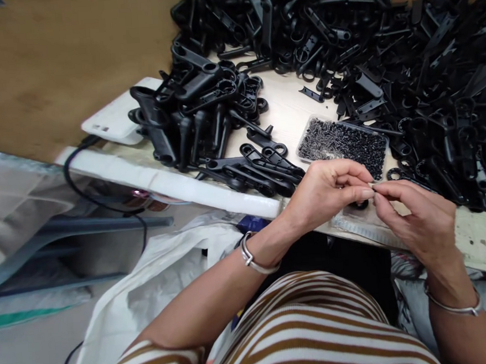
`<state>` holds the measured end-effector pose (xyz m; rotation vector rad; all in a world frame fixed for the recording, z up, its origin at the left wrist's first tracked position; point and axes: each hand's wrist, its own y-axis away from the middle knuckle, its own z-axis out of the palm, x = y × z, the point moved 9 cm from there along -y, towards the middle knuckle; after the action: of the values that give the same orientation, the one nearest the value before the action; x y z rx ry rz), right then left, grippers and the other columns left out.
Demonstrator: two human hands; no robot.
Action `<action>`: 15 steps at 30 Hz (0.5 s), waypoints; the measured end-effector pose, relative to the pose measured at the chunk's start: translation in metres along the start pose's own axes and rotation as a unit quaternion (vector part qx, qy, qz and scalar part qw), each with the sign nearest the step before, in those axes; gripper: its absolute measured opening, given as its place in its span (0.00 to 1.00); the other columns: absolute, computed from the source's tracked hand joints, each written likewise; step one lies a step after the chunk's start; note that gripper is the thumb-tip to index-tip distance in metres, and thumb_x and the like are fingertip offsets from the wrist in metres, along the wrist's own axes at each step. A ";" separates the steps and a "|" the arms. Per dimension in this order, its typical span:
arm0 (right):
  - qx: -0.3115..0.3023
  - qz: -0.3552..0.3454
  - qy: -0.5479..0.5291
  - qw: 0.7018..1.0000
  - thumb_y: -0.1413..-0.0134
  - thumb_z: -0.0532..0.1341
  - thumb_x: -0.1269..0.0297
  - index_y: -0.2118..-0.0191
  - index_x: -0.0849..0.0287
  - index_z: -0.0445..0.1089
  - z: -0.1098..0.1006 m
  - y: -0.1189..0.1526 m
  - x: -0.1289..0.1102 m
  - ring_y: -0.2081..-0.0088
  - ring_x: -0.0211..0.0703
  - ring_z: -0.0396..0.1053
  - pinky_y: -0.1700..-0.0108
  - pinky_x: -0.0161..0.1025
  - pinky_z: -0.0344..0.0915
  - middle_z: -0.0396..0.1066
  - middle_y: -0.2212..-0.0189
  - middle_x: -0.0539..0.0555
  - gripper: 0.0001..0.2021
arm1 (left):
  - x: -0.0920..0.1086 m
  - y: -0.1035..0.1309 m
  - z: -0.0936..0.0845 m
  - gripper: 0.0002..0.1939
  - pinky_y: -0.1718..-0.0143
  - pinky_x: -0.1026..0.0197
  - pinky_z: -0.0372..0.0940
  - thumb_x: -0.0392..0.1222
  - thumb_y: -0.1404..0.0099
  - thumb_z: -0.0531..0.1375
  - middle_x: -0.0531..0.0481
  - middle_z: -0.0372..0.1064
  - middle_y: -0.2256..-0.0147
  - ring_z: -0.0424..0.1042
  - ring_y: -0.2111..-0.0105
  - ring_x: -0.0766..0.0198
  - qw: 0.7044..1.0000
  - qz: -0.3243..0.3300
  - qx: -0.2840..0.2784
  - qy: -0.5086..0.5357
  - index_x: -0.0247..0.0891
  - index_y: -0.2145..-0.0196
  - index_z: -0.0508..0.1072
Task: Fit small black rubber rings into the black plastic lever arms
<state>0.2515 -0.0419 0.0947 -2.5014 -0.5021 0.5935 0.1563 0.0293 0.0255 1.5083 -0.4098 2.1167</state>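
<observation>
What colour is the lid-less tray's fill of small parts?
Mostly black, with some silvery grey on the left: the small parts, best seen in the head view.

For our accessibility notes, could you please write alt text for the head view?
Left hand and right hand pinch a tiny item together beside a box of small black pieces; heaped black parts cover much of the table.

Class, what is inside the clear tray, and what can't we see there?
Small dark pieces fill the clear tray, with paler bits among them on the left. They cover its bottom, and the left hand hides part of its near edge.
</observation>
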 end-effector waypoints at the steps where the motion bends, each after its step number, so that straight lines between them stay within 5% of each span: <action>1: 0.001 0.010 -0.010 1.000 0.45 0.63 0.74 0.61 0.56 0.72 0.001 0.001 0.003 0.66 0.38 0.76 0.60 0.34 0.74 0.78 0.66 0.51 0.08 | 0.001 0.001 0.001 0.18 0.70 0.67 0.68 0.47 0.49 0.72 0.50 0.74 0.74 0.73 0.74 0.67 1.000 0.005 -0.010 -0.015 0.31 0.68 0.75; 5: -0.006 0.108 -0.065 0.992 0.44 0.63 0.70 0.62 0.56 0.74 0.005 0.013 0.025 0.70 0.37 0.76 0.66 0.33 0.73 0.78 0.66 0.51 0.05 | 0.020 0.014 0.003 0.11 0.65 0.65 0.68 0.44 0.37 0.64 0.48 0.77 0.68 0.75 0.68 0.64 0.971 0.096 -0.042 -0.213 0.33 0.62 0.75; 8: -0.013 0.151 -0.068 0.986 0.44 0.63 0.69 0.64 0.56 0.74 0.005 0.024 0.037 0.73 0.36 0.75 0.68 0.34 0.73 0.78 0.69 0.50 0.03 | 0.028 0.030 0.010 0.05 0.57 0.59 0.65 0.36 0.33 0.59 0.47 0.76 0.63 0.73 0.61 0.61 0.846 0.177 -0.057 -0.499 0.35 0.59 0.74; 11: -0.025 0.141 -0.035 0.989 0.43 0.62 0.69 0.65 0.57 0.74 0.004 0.030 0.037 0.74 0.36 0.74 0.67 0.33 0.72 0.78 0.71 0.50 0.02 | 0.013 0.037 0.015 0.06 0.57 0.56 0.61 0.32 0.31 0.54 0.45 0.74 0.62 0.70 0.58 0.57 0.720 0.179 -0.093 -0.665 0.33 0.60 0.72; 13: -0.034 0.132 -0.011 0.991 0.43 0.62 0.69 0.66 0.57 0.73 0.004 0.032 0.034 0.74 0.35 0.73 0.67 0.33 0.72 0.78 0.70 0.50 0.02 | 0.005 0.039 0.014 0.08 0.59 0.56 0.61 0.32 0.30 0.52 0.46 0.73 0.62 0.69 0.60 0.58 0.700 0.173 -0.095 -0.687 0.33 0.61 0.71; 15: -0.043 0.123 0.003 0.991 0.42 0.61 0.69 0.65 0.57 0.72 0.007 0.033 0.029 0.73 0.36 0.73 0.67 0.33 0.71 0.77 0.70 0.51 0.03 | -0.001 0.040 0.016 0.07 0.58 0.57 0.61 0.33 0.30 0.53 0.47 0.73 0.64 0.68 0.61 0.59 0.712 0.179 -0.091 -0.673 0.34 0.62 0.71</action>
<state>0.2798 -0.0529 0.0621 -2.6687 -0.2222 0.6680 0.1466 -0.0116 0.0321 2.7484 -1.4127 0.6724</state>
